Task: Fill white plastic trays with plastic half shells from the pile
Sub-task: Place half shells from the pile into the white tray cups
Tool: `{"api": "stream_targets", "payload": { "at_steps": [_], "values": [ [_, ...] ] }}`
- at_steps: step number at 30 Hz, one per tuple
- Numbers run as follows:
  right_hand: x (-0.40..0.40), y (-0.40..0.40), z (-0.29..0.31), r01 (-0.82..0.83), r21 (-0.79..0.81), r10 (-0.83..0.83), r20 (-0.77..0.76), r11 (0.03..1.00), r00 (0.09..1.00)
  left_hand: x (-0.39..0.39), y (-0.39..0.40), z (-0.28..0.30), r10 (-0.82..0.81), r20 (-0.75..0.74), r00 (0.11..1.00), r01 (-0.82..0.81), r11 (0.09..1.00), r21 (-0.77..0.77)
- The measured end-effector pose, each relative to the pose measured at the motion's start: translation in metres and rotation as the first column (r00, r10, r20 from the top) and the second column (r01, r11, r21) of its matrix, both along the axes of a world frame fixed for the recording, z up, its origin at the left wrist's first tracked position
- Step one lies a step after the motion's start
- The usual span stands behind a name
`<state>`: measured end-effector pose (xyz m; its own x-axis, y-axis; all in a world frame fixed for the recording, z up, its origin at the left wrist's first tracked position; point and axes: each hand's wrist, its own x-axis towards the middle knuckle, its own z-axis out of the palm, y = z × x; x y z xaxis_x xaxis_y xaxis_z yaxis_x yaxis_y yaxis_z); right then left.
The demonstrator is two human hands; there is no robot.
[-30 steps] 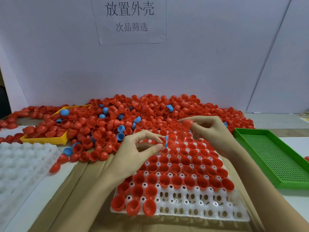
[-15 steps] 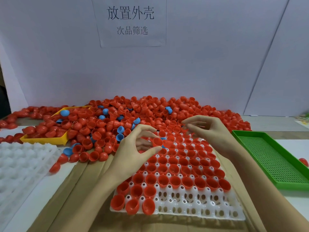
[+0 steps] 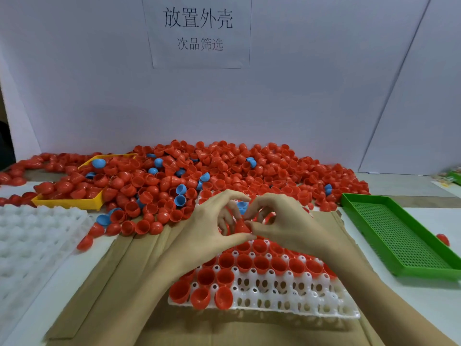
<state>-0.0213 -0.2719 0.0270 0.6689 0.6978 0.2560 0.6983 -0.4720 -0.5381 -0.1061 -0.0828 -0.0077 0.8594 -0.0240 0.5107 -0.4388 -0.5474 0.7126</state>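
Note:
A white plastic tray (image 3: pixel 287 299) lies on brown cardboard in front of me, most of its cups filled with red half shells; its near rows on the right hold none. Behind it spreads a big pile of red half shells (image 3: pixel 224 168) with a few blue ones. My left hand (image 3: pixel 212 231) and my right hand (image 3: pixel 282 226) meet over the tray's far middle. Between their fingertips sits one red half shell (image 3: pixel 241 227), pinched from both sides. A blue shell (image 3: pixel 242 207) shows just behind the fingers.
A green perforated tray (image 3: pixel 399 236) lies at the right with a loose red shell (image 3: pixel 442 238) beside it. A stack of white trays (image 3: pixel 30 238) sits at the left. A yellow tray (image 3: pixel 72 202) holding shells stands at the back left. A white wall with a paper sign closes the back.
My right hand has come left and down to meet my left hand over the tray. A red shell is now held between both hands' fingertips.

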Motion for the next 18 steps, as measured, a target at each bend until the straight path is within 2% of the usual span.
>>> {"api": "stream_targets", "payload": {
  "at_steps": [7,12,15,18],
  "values": [
    [-0.001,-0.012,-0.006,-0.037,0.056,0.045,-0.156,0.998,0.987,0.002,-0.002,-0.004,-0.067,-0.065,0.996,0.069,0.997,0.030],
    [-0.003,-0.021,-0.002,-0.035,0.143,0.049,-0.093,0.989,0.995,0.003,0.009,0.004,-0.167,-0.161,0.973,0.125,0.961,-0.245],
    [-0.011,-0.024,0.002,-0.117,0.215,0.146,-0.125,0.970,0.981,0.002,0.012,0.004,-0.222,-0.217,0.951,0.156,0.946,-0.283],
    [-0.015,-0.022,0.004,-0.147,0.134,0.157,-0.069,0.980,0.985,0.002,0.012,0.002,-0.249,-0.247,0.937,0.168,0.937,-0.306]
  ]
}}
